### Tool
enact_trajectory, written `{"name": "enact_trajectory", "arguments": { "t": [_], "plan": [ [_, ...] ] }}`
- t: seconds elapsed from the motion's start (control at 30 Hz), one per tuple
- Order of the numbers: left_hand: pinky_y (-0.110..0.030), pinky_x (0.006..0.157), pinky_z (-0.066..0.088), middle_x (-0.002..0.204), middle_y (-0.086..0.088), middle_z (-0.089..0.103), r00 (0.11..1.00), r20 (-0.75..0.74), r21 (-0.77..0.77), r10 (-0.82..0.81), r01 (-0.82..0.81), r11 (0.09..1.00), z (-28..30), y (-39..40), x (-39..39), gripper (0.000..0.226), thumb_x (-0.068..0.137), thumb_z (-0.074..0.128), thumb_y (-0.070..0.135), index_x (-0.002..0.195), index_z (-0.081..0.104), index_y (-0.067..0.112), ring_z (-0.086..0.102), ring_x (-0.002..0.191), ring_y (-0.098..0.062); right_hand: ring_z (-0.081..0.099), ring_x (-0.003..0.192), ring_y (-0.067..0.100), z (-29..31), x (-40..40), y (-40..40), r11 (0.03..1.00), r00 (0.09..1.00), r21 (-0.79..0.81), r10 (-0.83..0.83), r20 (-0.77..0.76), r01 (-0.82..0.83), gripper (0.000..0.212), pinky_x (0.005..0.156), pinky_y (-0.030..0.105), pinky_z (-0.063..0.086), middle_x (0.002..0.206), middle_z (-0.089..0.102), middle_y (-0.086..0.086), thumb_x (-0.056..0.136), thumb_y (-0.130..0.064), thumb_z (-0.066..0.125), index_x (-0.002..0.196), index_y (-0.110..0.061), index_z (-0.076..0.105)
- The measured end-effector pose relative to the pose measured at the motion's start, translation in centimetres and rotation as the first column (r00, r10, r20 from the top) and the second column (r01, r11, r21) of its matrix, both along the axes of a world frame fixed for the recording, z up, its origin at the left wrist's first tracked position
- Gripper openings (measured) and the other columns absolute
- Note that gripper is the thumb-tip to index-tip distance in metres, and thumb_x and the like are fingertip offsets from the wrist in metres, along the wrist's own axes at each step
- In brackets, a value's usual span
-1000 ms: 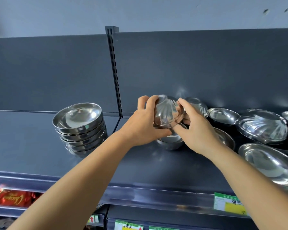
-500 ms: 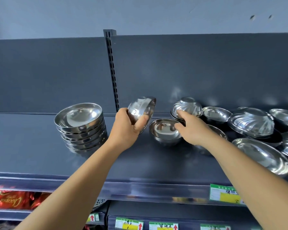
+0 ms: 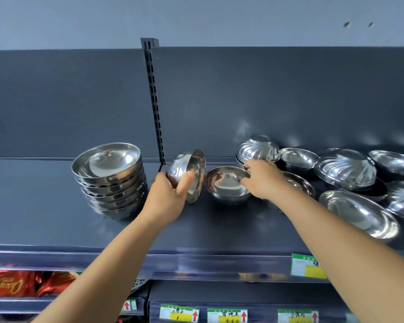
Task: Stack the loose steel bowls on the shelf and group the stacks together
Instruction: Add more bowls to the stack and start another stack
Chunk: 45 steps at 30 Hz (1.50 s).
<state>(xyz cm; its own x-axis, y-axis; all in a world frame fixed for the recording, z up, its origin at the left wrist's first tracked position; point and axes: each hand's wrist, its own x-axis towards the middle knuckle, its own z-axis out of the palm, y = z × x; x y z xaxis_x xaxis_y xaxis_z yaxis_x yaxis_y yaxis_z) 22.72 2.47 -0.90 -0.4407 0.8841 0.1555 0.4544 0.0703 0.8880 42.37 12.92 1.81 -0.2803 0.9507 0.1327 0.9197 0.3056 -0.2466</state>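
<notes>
Steel is filling the left hand (image 3: 167, 198): its grip is holding a small bowl (image 3: 189, 174) tipped on edge, mouth facing right. The open bowl (image 3: 226, 184) sits upright on the shelf (image 3: 44, 206) just to its right, where the right hand (image 3: 265, 180) is touching its rim, fingers loose. The finished stack (image 3: 110, 180) is standing nearer the left hand.

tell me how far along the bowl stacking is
Done: one tall stack stands on the shelf at left. In hand: the left hand grips a tilted bowl; the right hand touches an upright bowl. Left: many loose bowls scattered right.
</notes>
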Motion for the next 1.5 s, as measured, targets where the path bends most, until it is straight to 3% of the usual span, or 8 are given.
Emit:
{"name": "enact_trajectory", "arguments": {
  "t": [0.2,0.33,0.53,0.83,0.97,1.17,1.4,1.5],
  "plan": [
    [-0.052,0.079,0.058,0.06,0.004,0.042,0.998,0.062,-0.018,-0.001,0.002,1.0,-0.5,-0.6,-0.2,0.074,0.069,0.052,0.074,0.076,0.042,0.001,0.045,0.056,-0.015,0.043,0.064,0.026,0.4,0.2,-1.0,0.998,0.996,-0.025,0.048,-0.073,-0.05,0.026,0.054,0.031,0.034,0.059,0.044,0.006,0.079,-0.013,0.056,0.055,-0.013,0.046],
    [-0.055,0.077,0.057,0.061,-0.001,0.052,0.991,0.132,0.026,-0.036,0.033,0.999,-0.4,-1.5,0.8,0.065,0.075,0.055,0.064,0.087,0.054,0.0,0.054,0.06,-0.016,0.061,0.07,0.026,0.6,0.2,-1.7,0.998,0.997,-0.012,0.053,-0.056,-0.053,0.023,0.062,0.03,0.05,0.07,0.067,0.006,0.081,-0.015,0.058,0.06,-0.013,0.067],
    [-0.05,0.084,0.057,0.091,-0.017,0.065,0.984,0.179,0.062,-0.015,0.004,0.998,0.1,-2.9,1.6,0.067,0.077,0.055,0.067,0.099,0.053,0.003,0.067,0.086,-0.026,0.038,0.049,0.021,0.8,0.4,-2.4,0.998,0.995,0.041,0.045,-0.088,-0.041,0.036,0.046,0.027,0.034,0.046,0.038,0.001,0.075,-0.004,0.051,0.043,-0.015,0.04],
    [-0.056,0.079,0.056,0.088,-0.013,0.062,0.994,0.04,0.197,0.105,-0.111,0.974,5.2,-4.0,1.8,0.046,0.089,0.028,0.05,0.091,0.048,0.008,0.066,0.087,-0.033,0.044,0.06,0.032,5.4,3.1,-4.1,0.968,0.949,0.246,0.041,-0.313,0.04,0.018,0.056,0.032,0.045,0.068,0.057,0.021,0.073,-0.008,0.052,0.065,0.001,0.065],
    [-0.046,0.071,0.054,0.071,-0.001,0.049,0.969,-0.111,0.25,0.219,-0.186,0.95,8.4,-4.8,0.8,0.035,0.099,0.022,0.033,0.072,0.038,0.017,0.064,0.072,-0.027,0.021,0.059,0.017,7.8,2.7,-5.9,0.958,0.911,0.285,0.139,-0.388,-0.025,0.024,0.053,0.03,0.021,0.057,0.026,0.006,0.072,-0.007,0.05,0.055,-0.012,0.033],
    [-0.023,0.047,0.041,0.057,-0.002,0.05,0.903,-0.234,0.23,0.359,-0.308,0.923,12.6,-7.0,-3.2,0.04,0.101,0.022,0.027,0.07,0.041,0.012,0.061,0.049,-0.019,0.016,0.055,0.01,10.3,-0.3,-7.1,0.946,0.842,0.301,0.255,-0.475,-0.117,0.021,0.051,0.03,0.015,0.061,0.023,0.007,0.073,-0.007,0.051,0.059,-0.001,0.035],
    [-0.035,0.067,0.056,0.06,-0.009,0.059,0.91,-0.112,0.114,0.399,-0.388,0.915,13.1,-8.2,-9.4,0.033,0.095,0.027,0.024,0.084,0.053,0.008,0.062,0.049,-0.029,0.031,0.049,0.022,11.0,-7.2,-6.9,0.958,0.75,0.217,0.282,-0.598,-0.187,0.019,0.055,0.031,0.029,0.057,0.031,0.009,0.072,-0.01,0.048,0.056,-0.003,0.043],
    [-0.03,0.053,0.054,0.054,-0.01,0.059,0.92,-0.03,0.059,0.39,-0.388,0.92,12.3,-7.6,-11.3,0.031,0.095,0.029,0.02,0.077,0.052,0.008,0.058,0.045,-0.027,0.049,0.037,0.02,11.1,-10.0,-6.6,0.971,0.728,0.17,0.238,-0.643,-0.167,0.02,0.047,0.023,0.034,0.057,0.047,0.011,0.077,-0.008,0.05,0.07,0.008,0.06]
  ]
}}
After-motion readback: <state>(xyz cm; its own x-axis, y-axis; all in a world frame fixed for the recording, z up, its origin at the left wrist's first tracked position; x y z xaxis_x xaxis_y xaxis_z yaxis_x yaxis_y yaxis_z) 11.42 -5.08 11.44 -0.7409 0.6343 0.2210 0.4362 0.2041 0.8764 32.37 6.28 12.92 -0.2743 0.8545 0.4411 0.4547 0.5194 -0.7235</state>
